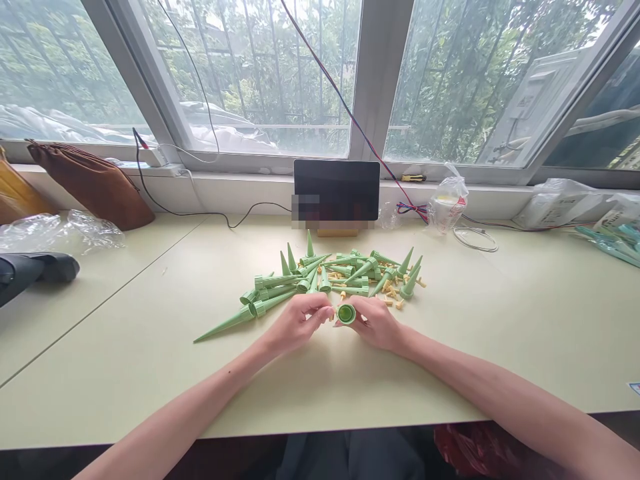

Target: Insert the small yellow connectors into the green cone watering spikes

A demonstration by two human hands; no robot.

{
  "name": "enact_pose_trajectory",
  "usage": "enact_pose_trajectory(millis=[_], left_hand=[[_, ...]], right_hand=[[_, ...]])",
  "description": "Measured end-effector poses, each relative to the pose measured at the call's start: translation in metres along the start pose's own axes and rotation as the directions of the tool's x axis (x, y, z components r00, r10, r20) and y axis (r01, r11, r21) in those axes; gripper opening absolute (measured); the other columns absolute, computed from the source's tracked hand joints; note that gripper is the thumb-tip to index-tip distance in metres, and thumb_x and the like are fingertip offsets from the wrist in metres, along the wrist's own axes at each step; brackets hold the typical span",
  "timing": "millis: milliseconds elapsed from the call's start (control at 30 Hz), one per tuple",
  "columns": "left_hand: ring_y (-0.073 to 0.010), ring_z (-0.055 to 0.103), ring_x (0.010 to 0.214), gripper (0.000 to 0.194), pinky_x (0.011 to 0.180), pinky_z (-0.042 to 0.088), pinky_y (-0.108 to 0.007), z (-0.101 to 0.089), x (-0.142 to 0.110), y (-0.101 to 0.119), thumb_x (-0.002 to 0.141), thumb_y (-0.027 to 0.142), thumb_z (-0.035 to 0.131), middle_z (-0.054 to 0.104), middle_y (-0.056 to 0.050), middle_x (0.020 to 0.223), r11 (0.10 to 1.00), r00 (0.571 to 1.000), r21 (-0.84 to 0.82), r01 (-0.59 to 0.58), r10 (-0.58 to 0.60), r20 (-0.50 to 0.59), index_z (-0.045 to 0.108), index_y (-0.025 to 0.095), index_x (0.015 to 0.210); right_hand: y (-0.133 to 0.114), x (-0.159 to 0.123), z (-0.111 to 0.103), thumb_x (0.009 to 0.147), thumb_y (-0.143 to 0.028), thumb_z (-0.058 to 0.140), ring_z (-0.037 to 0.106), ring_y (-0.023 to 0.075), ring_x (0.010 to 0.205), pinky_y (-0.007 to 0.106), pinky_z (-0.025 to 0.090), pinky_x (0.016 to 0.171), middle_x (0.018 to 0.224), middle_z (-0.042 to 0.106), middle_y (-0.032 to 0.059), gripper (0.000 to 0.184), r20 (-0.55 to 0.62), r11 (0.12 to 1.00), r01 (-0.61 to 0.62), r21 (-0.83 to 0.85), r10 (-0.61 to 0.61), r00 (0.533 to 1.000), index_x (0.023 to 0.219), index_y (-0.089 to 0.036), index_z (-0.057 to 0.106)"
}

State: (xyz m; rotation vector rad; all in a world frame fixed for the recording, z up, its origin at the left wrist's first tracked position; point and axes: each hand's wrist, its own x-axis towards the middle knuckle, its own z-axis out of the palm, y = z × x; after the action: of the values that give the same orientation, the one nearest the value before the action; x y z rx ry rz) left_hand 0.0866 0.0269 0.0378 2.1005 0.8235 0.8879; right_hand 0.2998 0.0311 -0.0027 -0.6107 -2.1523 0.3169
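Note:
My right hand (376, 323) is closed around a green plastic watering spike (346, 313), its round hollow end turned toward me. Beside it, my left hand (299, 321) pinches a small yellow plastic piece (331, 317) between thumb and fingers, close to the spike's side; most of this piece is hidden. Just beyond both hands lies a heap of similar green spikes (280, 281), some standing on their wide ends, others on their sides. Small yellow plastic pieces (392, 291) are scattered among them, mostly at the heap's right.
A dark-screened tablet (340, 190) stands at the back of the pale table (125, 373). A bagged cup (447, 207), a coiled white cable (475, 240) and plastic bags (557, 203) are at back right. On the left are a brown pouch (95, 183) and a black object (37, 273).

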Motion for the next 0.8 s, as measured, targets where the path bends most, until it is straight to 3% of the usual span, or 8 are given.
enact_pose_trajectory(millis=[167, 300, 467, 600, 800], left_hand=[[-0.0099, 0.042, 0.057, 0.035, 0.056, 0.034, -0.022, 0.003, 0.0, 0.001, 0.098, 0.037, 0.048, 0.049, 0.002, 0.062, 0.998, 1.0, -0.064, 0.027, -0.028, -0.012, 0.056, 0.015, 0.071], [-0.009, 0.042, 0.051, 0.036, 0.053, 0.036, -0.021, 0.008, 0.002, 0.005, 0.098, 0.046, 0.048, 0.047, 0.004, 0.058, 0.969, 0.988, -0.204, 0.138, -0.149, -0.041, 0.056, 0.016, 0.078], [-0.0074, 0.041, 0.045, 0.043, 0.049, 0.036, -0.021, 0.01, 0.005, 0.001, 0.097, 0.052, 0.047, 0.047, 0.005, 0.054, 0.931, 0.962, -0.293, 0.216, -0.255, -0.101, 0.053, 0.016, 0.074], [-0.0075, 0.039, 0.04, 0.057, 0.043, 0.032, -0.021, 0.008, 0.006, -0.002, 0.097, 0.057, 0.043, 0.046, 0.002, 0.047, 0.857, 0.942, -0.41, 0.313, -0.336, 0.017, 0.05, 0.015, 0.06], [-0.0086, 0.043, 0.043, 0.058, 0.042, 0.035, -0.02, 0.008, 0.005, -0.001, 0.096, 0.058, 0.046, 0.05, 0.0, 0.051, 0.771, 0.924, -0.51, 0.382, -0.337, 0.182, 0.057, 0.013, 0.061]], right_hand=[[0.0, 0.002, 0.001, 0.099, -0.036, 0.056, 0.04, 0.0105, 0.052, 0.022, 0.034, 0.05, 0.06, 0.049, -0.0033, 0.025, -0.056, 1.0, 0.016, -0.011, -0.017, 0.998, 0.081, -0.018, 0.057], [0.004, 0.004, -0.002, 0.1, -0.02, 0.047, 0.041, 0.01, 0.053, 0.022, 0.034, 0.05, 0.067, 0.053, -0.002, 0.014, -0.091, 0.993, 0.065, -0.095, -0.074, 0.993, 0.097, -0.018, 0.06], [0.007, 0.004, -0.007, 0.098, -0.007, 0.037, 0.048, 0.0112, 0.054, 0.022, 0.04, 0.05, 0.073, 0.057, 0.0008, 0.033, -0.121, 0.946, 0.133, -0.295, -0.175, 0.977, 0.122, -0.02, 0.055], [0.008, 0.005, -0.009, 0.096, -0.002, 0.036, 0.058, 0.012, 0.064, 0.021, 0.047, 0.054, 0.085, 0.063, 0.0046, 0.046, -0.133, 0.922, 0.176, -0.346, -0.234, 0.963, 0.136, -0.022, 0.049], [0.006, 0.007, -0.012, 0.096, 0.0, 0.037, 0.063, 0.0135, 0.071, 0.021, 0.048, 0.054, 0.092, 0.066, 0.0073, 0.055, -0.132, 0.907, 0.221, -0.358, -0.283, 0.95, 0.145, -0.022, 0.043]])
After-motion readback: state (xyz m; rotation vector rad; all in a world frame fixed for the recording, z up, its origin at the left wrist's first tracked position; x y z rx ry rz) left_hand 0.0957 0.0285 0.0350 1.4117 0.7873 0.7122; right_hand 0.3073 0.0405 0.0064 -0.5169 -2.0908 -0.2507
